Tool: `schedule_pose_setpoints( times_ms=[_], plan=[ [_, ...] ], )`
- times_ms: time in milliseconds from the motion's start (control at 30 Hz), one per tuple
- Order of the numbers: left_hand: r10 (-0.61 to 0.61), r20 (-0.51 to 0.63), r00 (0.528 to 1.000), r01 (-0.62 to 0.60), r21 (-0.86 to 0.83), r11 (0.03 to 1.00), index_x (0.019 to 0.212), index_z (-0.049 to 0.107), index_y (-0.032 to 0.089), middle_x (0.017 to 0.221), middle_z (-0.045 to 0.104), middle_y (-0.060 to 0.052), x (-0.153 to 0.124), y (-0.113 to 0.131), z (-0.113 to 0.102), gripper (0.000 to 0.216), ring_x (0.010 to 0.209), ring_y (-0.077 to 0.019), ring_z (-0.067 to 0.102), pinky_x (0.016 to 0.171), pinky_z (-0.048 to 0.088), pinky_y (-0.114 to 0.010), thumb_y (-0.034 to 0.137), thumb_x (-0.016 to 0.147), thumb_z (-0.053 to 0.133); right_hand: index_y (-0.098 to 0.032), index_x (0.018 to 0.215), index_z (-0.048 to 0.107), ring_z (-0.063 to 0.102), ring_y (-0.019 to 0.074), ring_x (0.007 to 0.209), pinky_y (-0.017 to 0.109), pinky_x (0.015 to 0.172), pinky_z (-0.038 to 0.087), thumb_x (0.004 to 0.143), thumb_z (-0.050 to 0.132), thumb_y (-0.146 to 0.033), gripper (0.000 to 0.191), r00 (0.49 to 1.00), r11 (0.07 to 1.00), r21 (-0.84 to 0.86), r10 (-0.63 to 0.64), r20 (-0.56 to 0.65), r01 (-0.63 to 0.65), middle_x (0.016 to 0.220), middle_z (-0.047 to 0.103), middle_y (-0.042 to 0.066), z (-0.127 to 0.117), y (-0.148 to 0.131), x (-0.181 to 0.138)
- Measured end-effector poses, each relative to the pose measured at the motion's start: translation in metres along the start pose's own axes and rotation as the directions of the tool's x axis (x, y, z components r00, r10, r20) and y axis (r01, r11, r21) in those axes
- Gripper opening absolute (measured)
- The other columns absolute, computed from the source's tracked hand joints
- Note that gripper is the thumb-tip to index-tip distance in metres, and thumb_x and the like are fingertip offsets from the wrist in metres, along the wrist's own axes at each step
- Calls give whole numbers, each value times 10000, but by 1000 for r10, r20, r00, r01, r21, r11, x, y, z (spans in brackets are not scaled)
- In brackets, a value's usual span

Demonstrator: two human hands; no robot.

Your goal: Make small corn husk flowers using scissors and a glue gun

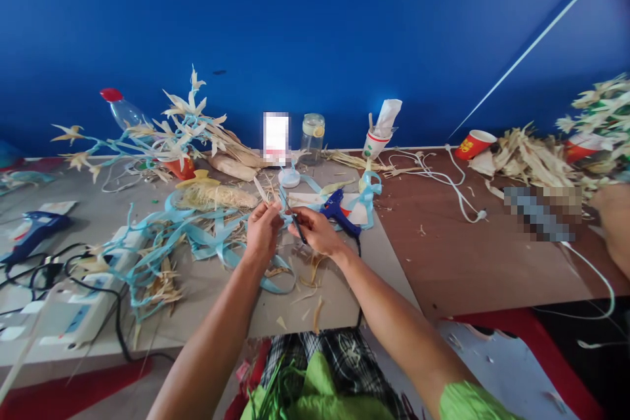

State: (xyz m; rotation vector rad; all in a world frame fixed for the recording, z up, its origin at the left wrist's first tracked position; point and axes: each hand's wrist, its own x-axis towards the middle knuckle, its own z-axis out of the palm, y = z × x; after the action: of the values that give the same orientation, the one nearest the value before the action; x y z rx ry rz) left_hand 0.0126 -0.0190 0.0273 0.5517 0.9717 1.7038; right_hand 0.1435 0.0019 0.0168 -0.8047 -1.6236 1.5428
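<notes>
My left hand (262, 226) is closed in a pinch on a pale strip of dried husk (261, 190) that points up and away. Close beside it, my right hand (319, 231) grips scissors (296, 226) with dark handles, their blades angled up toward the left fingertips. Whether the blades touch the strip I cannot tell. A blue glue gun (339, 211) lies just right of my right hand. Light blue ribbon (221, 246) is tangled on the table left of my left hand, and husk scraps (317, 315) are scattered in front.
Husk flowers on blue stems (187, 108) stand at the back left. Behind my hands are a glass jar (312, 134) and a paper cup (378, 143). A power strip (93, 302) and another glue gun (37, 230) lie left. At right are a husk pile (534, 154) and another person's arm (613, 223).
</notes>
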Motion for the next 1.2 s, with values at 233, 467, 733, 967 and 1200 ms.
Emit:
schedule_pose_setpoints(
  times_ms=[233, 467, 733, 967, 1200],
  plan=[
    [-13, -12, 1000, 13, -11, 1000, 541, 525, 148, 452, 428, 66, 1, 1, -1, 289, 417, -39, 399, 467, 367, -176, 272, 564, 785, -145, 1005, 633, 460, 93, 611, 213, 579, 370, 732, 628, -311, 320, 1000, 999, -37, -21, 22, 22, 686, 548, -17, 2, 1, -1],
    [7, 18, 1000, -7, -11, 1000, 574, 565, 144, 496, 476, 58, 1, -1, -2, 241, 443, -36, 418, 493, 388, -177, 263, 593, 774, -137, 1001, 632, 432, 96, 593, 221, 566, 346, 737, 619, -329, 327, 999, 1000, -10, -10, 47, 10, 661, 518, -25, 5, 0, -2],
    [14, 7, 1000, -14, 26, 1000, 584, 576, 145, 517, 502, 53, 3, -5, -4, 231, 454, -51, 460, 493, 391, -189, 270, 591, 770, -150, 986, 637, 418, 93, 587, 214, 552, 335, 752, 629, -379, 328, 998, 1000, -19, -10, 61, 11, 645, 485, -32, 5, -1, -1],
    [28, 10, 1000, -28, 28, 999, 580, 565, 150, 477, 446, 67, 2, -3, -4, 238, 434, -43, 423, 493, 382, -183, 274, 596, 767, -158, 953, 646, 426, 89, 580, 220, 564, 358, 691, 702, -393, 356, 999, 997, 70, 15, 45, -18, 647, 502, -30, 7, 0, 1],
    [17, 7, 1000, -18, 12, 1000, 585, 562, 153, 529, 493, 60, -1, 1, 1, 233, 463, -40, 429, 537, 412, -190, 268, 590, 765, -177, 921, 629, 431, 87, 591, 210, 555, 348, 663, 724, -390, 348, 995, 983, 169, 58, 83, -71, 644, 488, -40, 7, -4, -2]
  ],
)
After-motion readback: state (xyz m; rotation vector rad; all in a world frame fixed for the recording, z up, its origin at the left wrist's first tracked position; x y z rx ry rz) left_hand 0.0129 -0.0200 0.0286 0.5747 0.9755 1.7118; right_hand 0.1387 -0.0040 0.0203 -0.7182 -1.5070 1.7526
